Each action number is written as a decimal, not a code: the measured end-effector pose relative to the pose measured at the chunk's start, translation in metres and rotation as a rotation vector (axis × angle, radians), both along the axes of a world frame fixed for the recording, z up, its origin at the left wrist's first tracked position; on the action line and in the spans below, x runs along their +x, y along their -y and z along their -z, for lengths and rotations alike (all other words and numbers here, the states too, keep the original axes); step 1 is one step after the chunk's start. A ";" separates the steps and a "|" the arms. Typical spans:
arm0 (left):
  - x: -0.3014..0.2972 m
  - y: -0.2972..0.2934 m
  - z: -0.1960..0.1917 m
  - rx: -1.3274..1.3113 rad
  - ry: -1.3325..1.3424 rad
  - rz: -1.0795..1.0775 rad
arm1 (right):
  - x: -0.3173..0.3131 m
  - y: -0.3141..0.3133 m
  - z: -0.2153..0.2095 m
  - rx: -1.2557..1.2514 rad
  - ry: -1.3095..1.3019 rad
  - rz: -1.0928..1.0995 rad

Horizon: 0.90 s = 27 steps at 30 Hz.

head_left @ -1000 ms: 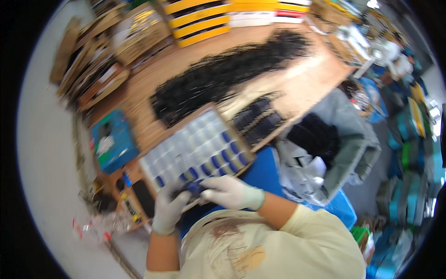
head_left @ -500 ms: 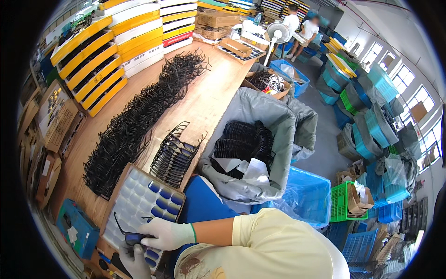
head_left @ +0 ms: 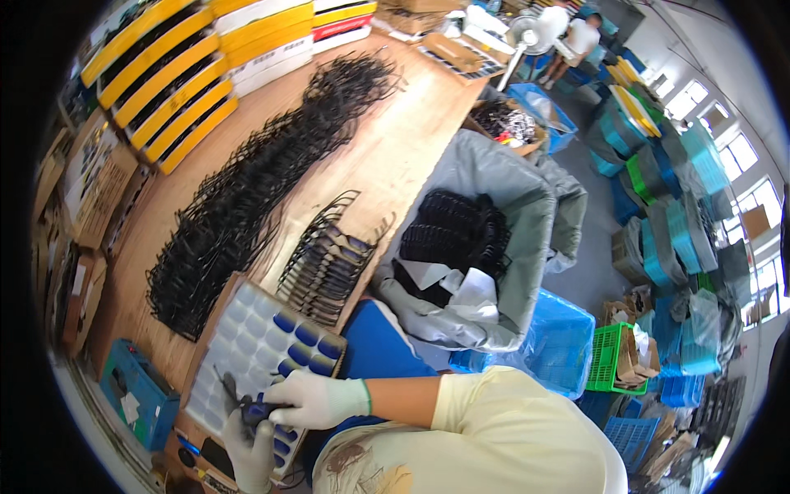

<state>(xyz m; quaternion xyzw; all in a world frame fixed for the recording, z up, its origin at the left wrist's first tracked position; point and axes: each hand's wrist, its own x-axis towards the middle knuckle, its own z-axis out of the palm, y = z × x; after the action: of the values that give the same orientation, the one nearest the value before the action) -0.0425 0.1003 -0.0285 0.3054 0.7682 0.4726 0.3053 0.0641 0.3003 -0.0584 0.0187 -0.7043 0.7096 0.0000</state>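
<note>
Left hand (head_left: 251,449), white-gloved, fingers curled round dark spectacle frame (head_left: 239,406) from below. Right hand (head_left: 317,399), gloved, fingers pinching blue lens (head_left: 262,407) at frame. Both over lens tray (head_left: 247,346) at worktop (head_left: 395,156) near edge. Beyond: short row of frames (head_left: 325,263), long black frame pile (head_left: 255,181), grey sack (head_left: 494,222).

I saw both hands gloved in white knit fabric at the lower left of the frame: the left hand (head_left: 249,449) and the right hand (head_left: 313,401), the right glove ending in a thin green cuff edge. A pale yellow short-sleeved shirt, marked with a brownish print, filled the lower centre.
</note>
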 end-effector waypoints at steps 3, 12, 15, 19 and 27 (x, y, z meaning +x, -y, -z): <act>-0.017 -0.028 0.002 -0.003 -0.104 0.118 | -0.001 -0.020 -0.004 0.052 -0.017 0.095; -0.030 -0.068 0.002 0.135 0.043 0.143 | -0.015 -0.046 -0.009 0.121 0.042 0.136; -0.027 -0.064 0.010 0.200 0.029 0.133 | -0.014 -0.042 -0.001 0.152 -0.046 0.168; -0.017 -0.051 0.006 0.192 0.045 0.110 | -0.006 -0.027 -0.005 0.115 -0.170 0.222; 0.012 -0.025 -0.004 0.209 0.068 0.117 | 0.025 -0.003 -0.021 0.117 -0.114 0.192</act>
<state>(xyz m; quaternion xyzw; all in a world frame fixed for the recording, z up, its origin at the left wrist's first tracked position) -0.0301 0.1253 -0.0244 0.3639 0.6849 0.5414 0.3246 0.0891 0.3030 -0.0378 -0.0086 -0.7419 0.6619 0.1068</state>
